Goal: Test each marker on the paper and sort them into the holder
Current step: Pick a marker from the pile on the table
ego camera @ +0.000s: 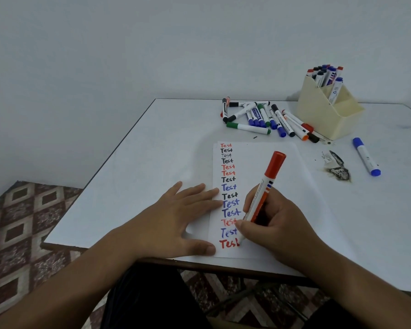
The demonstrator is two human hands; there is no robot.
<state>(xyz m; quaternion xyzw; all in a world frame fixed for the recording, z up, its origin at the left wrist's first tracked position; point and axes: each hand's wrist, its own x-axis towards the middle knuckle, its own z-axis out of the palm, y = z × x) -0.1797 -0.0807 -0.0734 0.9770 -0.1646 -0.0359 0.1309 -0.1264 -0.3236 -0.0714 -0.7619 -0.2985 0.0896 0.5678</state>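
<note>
Left hand (176, 217): flat, fingers spread and straight, palm down on the table (133, 186); fingertips and thumb press the left edge of the paper (266, 162).

Right hand (273, 224): fingers curled round a red marker (262, 198), holding it in a writing grip. The marker tilts up and to the right, its red cap posted on the far end. The tip meets the paper at the bottom of the sheet, at the end of a red "Test" whose last letter is hidden behind the tip.

Paper: lies at the near edge of the table, between the hands. A column of "Test" words runs down its left side in red, black and blue.

Beyond the paper, right: a dark smudge (337, 167) on the table, with a blue marker (366, 156) lying capped just beside it.

Farther back: a pile (266, 117) of loose markers, blue, green, black and red, lying crossed over one another on the table, touching or just beside the holder (323, 115).

Holder: cream, stepped compartments, standing at the far right. The tallest rear compartment holds upright markers (323, 74) with mixed caps; one blue-capped marker leans in the next compartment forward. The front compartment's contents cannot be told
</note>
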